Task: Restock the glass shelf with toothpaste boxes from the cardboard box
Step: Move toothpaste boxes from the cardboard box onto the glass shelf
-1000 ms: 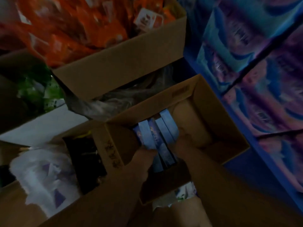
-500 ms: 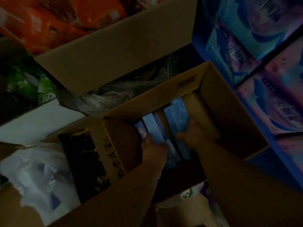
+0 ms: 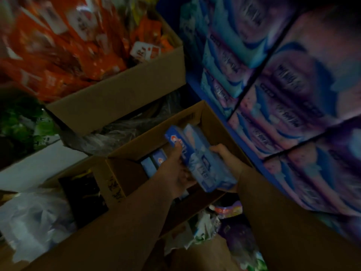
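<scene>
Lifted toothpaste boxes (image 3: 197, 161), btwn both hands

One camera on the head, looking down

It looks steeply down from close above at the open cardboard box (image 3: 213, 122), tilted sideways, with both arms reaching in from the bottom edge.

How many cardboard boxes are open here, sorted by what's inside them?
Holding blue toothpaste boxes, with both hands over it: 1, the cardboard box
Holding orange packets: 1, the bigger carton
Holding dark, unclear contents: 1, the low carton
Total: 3
</scene>
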`<state>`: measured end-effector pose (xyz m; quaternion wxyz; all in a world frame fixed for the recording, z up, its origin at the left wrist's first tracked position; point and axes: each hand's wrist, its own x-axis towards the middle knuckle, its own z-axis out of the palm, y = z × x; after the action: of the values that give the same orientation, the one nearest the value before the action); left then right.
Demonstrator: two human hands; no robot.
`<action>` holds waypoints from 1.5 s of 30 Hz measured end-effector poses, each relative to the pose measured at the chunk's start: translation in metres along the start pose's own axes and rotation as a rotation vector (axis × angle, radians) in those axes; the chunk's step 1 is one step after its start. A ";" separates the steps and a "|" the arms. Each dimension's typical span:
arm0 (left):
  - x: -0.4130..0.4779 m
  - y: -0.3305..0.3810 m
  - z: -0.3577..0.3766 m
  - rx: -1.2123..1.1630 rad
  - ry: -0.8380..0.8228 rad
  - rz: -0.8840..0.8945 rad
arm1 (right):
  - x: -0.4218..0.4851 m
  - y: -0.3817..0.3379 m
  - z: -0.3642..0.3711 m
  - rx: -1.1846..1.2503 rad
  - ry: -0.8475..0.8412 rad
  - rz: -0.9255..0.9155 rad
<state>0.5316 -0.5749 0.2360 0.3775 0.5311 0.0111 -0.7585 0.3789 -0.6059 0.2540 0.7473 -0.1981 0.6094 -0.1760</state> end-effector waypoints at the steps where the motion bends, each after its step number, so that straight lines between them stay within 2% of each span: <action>1: -0.011 0.003 0.007 -0.030 -0.051 0.023 | -0.011 -0.003 0.002 0.025 -0.048 0.004; 4: -0.038 0.011 0.030 -0.091 -0.092 0.080 | -0.043 -0.020 0.011 0.055 -0.139 -0.003; 8: -0.086 0.025 0.065 -0.140 -0.137 0.144 | -0.094 -0.049 0.019 -0.028 -0.117 -0.185; 10: -0.110 0.029 0.079 -0.121 -0.164 0.196 | -0.124 -0.064 0.024 -0.117 -0.086 -0.339; 15: -0.168 0.044 0.105 -0.088 -0.273 0.405 | -0.211 -0.096 0.036 -0.365 -0.058 -0.553; 18: -0.212 0.056 0.125 -0.067 -0.333 0.446 | -0.258 -0.109 0.041 -0.561 -0.048 -0.720; 20: -0.236 0.064 0.135 -0.089 -0.407 0.413 | -0.286 -0.119 0.041 -0.489 -0.006 -0.822; 24: -0.276 0.082 0.155 -0.049 -0.531 0.382 | -0.335 -0.133 0.039 -0.117 -0.098 -0.820; 28: -0.316 0.090 0.181 0.033 -0.634 0.454 | -0.366 -0.138 0.030 -0.025 -0.126 -0.872; 34: -0.345 0.081 0.211 0.107 -0.768 0.506 | -0.402 -0.137 0.012 -0.064 -0.016 -1.048; 37: -0.355 0.066 0.231 0.120 -0.764 0.555 | -0.427 -0.135 0.006 -0.256 0.054 -1.101; 40: -0.363 0.054 0.250 0.135 -0.739 0.576 | -0.457 -0.137 -0.001 -0.539 0.267 -1.142; 45: -0.397 0.048 0.285 0.172 -0.835 0.631 | -0.522 -0.135 -0.011 -0.794 0.447 -1.141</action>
<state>0.3920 -0.5052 0.7018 0.5148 0.1903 -0.3629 -0.7530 0.2633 -0.4594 0.7602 0.2688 -0.7004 0.5672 -0.3398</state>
